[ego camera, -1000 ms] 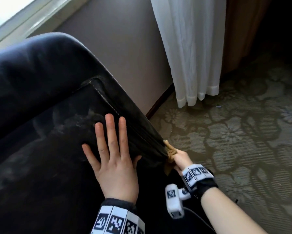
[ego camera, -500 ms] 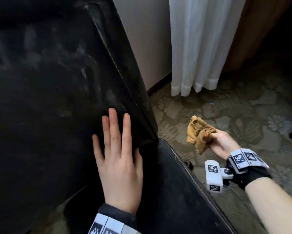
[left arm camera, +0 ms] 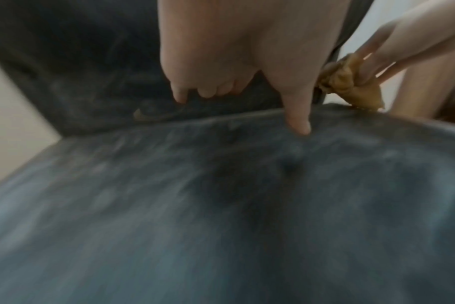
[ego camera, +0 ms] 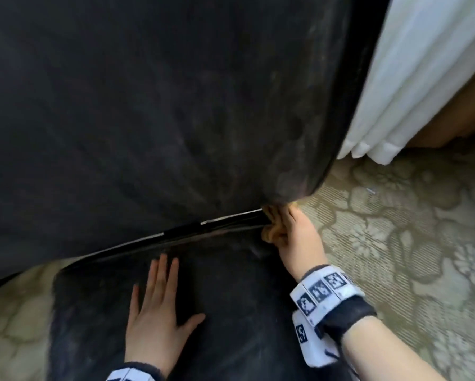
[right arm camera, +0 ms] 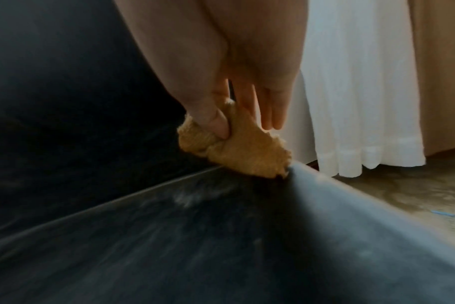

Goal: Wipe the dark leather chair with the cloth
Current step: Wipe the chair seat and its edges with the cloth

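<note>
The dark leather chair (ego camera: 153, 111) filled most of the head view, its backrest rising above the seat cushion (ego camera: 230, 298), with a narrow pale seam showing where the two met. The leather surface carried pale, dusty streaks on seat and back. The left hand (ego camera: 159, 320) lay flat on the seat cushion, fingers straight and slightly spread, thumb out to the side, holding nothing. The right hand (ego camera: 294, 237) was at the right end of the seam, where backrest and seat meet at the chair's edge. It gripped the tan cloth (right arm camera: 234, 148), which was bunched, with the thumb pinching it against the fingers; two fingers stood straighter beside it. The cloth touched the rear corner of the seat. A white curtain (ego camera: 412, 78) hung just beyond the chair's right side, above a patterned floral carpet (ego camera: 395, 243).
</note>
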`<state>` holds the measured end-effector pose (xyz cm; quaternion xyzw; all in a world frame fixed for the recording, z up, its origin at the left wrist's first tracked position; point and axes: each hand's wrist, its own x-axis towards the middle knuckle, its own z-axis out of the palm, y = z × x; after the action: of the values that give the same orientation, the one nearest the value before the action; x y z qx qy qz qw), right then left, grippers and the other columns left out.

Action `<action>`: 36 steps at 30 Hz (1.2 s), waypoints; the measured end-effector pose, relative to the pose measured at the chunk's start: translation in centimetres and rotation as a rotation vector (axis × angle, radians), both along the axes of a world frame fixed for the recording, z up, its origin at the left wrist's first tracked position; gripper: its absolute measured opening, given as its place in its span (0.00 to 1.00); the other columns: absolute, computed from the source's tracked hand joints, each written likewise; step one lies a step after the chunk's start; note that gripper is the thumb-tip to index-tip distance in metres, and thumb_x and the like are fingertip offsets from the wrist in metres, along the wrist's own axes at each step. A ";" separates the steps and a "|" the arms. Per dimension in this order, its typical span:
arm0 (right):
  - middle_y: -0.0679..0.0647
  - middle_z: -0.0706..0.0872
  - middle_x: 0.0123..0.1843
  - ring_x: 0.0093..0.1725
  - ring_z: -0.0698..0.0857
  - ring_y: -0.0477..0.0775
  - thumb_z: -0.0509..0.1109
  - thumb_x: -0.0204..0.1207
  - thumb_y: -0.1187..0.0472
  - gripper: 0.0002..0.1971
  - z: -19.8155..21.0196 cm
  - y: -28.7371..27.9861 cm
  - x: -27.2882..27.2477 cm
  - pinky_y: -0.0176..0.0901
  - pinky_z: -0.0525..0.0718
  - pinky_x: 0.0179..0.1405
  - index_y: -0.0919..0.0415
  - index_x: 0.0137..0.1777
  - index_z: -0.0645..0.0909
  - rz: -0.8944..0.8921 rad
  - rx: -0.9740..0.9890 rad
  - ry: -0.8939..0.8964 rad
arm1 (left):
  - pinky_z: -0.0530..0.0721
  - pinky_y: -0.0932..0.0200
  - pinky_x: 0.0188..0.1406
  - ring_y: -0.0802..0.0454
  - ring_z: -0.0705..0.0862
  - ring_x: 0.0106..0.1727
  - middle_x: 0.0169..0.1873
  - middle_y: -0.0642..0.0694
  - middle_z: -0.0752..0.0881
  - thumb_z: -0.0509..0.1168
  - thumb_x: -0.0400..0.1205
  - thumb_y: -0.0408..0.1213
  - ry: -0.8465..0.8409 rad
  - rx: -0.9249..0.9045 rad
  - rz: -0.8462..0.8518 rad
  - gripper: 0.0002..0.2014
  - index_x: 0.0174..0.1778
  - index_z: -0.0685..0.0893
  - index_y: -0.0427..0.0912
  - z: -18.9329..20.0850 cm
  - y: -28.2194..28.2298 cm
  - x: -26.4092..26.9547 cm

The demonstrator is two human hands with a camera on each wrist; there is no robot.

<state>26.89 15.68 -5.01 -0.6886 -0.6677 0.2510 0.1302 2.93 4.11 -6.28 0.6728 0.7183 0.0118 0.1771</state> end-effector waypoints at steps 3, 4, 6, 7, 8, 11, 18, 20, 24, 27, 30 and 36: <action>0.59 0.72 0.75 0.77 0.64 0.66 0.53 0.70 0.57 0.29 -2.3 0.6 -3.6 0.56 0.58 0.80 0.56 0.73 0.72 0.224 -0.056 -0.220 | 0.72 0.36 0.64 0.62 0.36 0.80 0.80 0.59 0.39 0.52 0.60 0.73 0.013 -0.059 0.044 0.52 0.81 0.46 0.57 -2.7 -2.5 -2.1; 0.60 0.72 0.76 0.78 0.63 0.66 0.52 0.68 0.57 0.30 -2.6 0.4 -4.9 0.57 0.55 0.81 0.57 0.73 0.72 0.246 -0.059 -0.230 | 0.71 0.36 0.65 0.61 0.37 0.80 0.81 0.59 0.40 0.51 0.62 0.73 0.008 -0.068 0.053 0.51 0.81 0.46 0.58 -3.3 -3.1 -2.3; 0.61 0.72 0.75 0.78 0.64 0.66 0.60 0.68 0.61 0.29 -2.8 -0.6 -7.7 0.54 0.60 0.80 0.59 0.72 0.74 0.200 -0.018 -0.165 | 0.66 0.39 0.69 0.60 0.38 0.81 0.81 0.57 0.44 0.51 0.64 0.73 -0.011 -0.062 0.069 0.49 0.81 0.49 0.56 -3.9 -3.9 -2.4; 0.61 0.75 0.73 0.76 0.68 0.65 0.65 0.65 0.64 0.28 -2.7 -1.7 -9.4 0.51 0.67 0.77 0.58 0.69 0.77 0.226 0.030 -0.129 | 0.62 0.42 0.71 0.59 0.39 0.81 0.81 0.57 0.45 0.52 0.64 0.72 -0.028 -0.059 0.069 0.49 0.81 0.51 0.55 -4.0 -4.0 -2.3; 0.59 0.80 0.69 0.72 0.75 0.64 0.68 0.62 0.65 0.27 -2.4 -3.1 -11.2 0.48 0.76 0.70 0.57 0.65 0.80 0.305 0.093 -0.084 | 0.58 0.45 0.71 0.59 0.39 0.81 0.81 0.56 0.46 0.52 0.64 0.72 -0.040 -0.057 0.063 0.49 0.81 0.53 0.54 -4.1 -4.0 -2.3; 0.50 0.90 0.54 0.55 0.88 0.53 0.77 0.54 0.56 0.22 -1.4 -7.0 -14.8 0.36 0.86 0.47 0.50 0.52 0.87 0.576 0.142 -0.005 | 0.53 0.50 0.70 0.60 0.42 0.81 0.81 0.54 0.52 0.54 0.63 0.72 -0.062 -0.095 0.020 0.48 0.78 0.62 0.52 -3.9 -4.1 -3.4; 0.55 0.84 0.57 0.59 0.82 0.62 0.64 0.73 0.70 0.15 -1.4 1.1 -3.8 0.43 0.75 0.48 0.58 0.57 0.81 -0.143 -0.058 -0.142 | 0.38 0.56 0.76 0.58 0.43 0.81 0.80 0.53 0.55 0.52 0.61 0.69 -0.154 -0.152 0.009 0.49 0.80 0.57 0.53 -3.8 -4.3 -3.9; 0.59 0.83 0.60 0.61 0.81 0.63 0.63 0.77 0.64 0.09 -1.1 1.8 -4.7 0.46 0.75 0.50 0.60 0.54 0.82 -0.208 -0.108 -0.199 | 0.37 0.55 0.76 0.58 0.43 0.81 0.80 0.53 0.54 0.51 0.61 0.69 -0.165 -0.137 0.018 0.50 0.81 0.55 0.53 -4.0 -4.2 -3.7; 0.62 0.84 0.61 0.60 0.83 0.64 0.65 0.75 0.63 0.12 -1.5 -0.9 -13.2 0.48 0.82 0.55 0.61 0.55 0.85 -0.022 0.040 -0.191 | 0.38 0.55 0.76 0.59 0.42 0.81 0.81 0.55 0.50 0.51 0.59 0.69 -0.156 -0.087 0.014 0.51 0.81 0.52 0.53 -4.4 -4.1 -3.7; 0.63 0.82 0.66 0.67 0.80 0.64 0.70 0.67 0.66 0.19 -1.5 -4.0 -18.1 0.52 0.84 0.59 0.61 0.59 0.83 0.397 0.134 -0.077 | 0.51 0.53 0.71 0.60 0.42 0.81 0.82 0.57 0.47 0.52 0.58 0.71 -0.120 -0.042 -0.034 0.52 0.81 0.51 0.55 -4.6 -4.2 -4.5; 0.54 0.74 0.76 0.75 0.72 0.55 0.57 0.78 0.58 0.21 -0.7 -2.6 -14.9 0.46 0.74 0.70 0.54 0.70 0.76 0.502 -0.062 -0.107 | 0.67 0.45 0.67 0.61 0.41 0.81 0.81 0.55 0.48 0.52 0.58 0.74 -0.097 -0.024 0.044 0.53 0.80 0.50 0.59 -4.5 -5.2 -6.8; 0.58 0.88 0.55 0.56 0.86 0.60 0.58 0.81 0.56 0.13 3.0 0.5 -8.2 0.45 0.80 0.54 0.57 0.57 0.81 0.224 -0.299 -0.696 | 0.70 0.38 0.64 0.59 0.40 0.81 0.82 0.56 0.45 0.55 0.57 0.74 -0.091 -0.075 0.098 0.55 0.81 0.47 0.58 -4.2 -5.6 -8.7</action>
<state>18.72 16.17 -2.06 -0.6668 -0.6990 0.1095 -0.2339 -5.76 -1.48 -10.53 0.6283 0.7417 0.0241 0.2337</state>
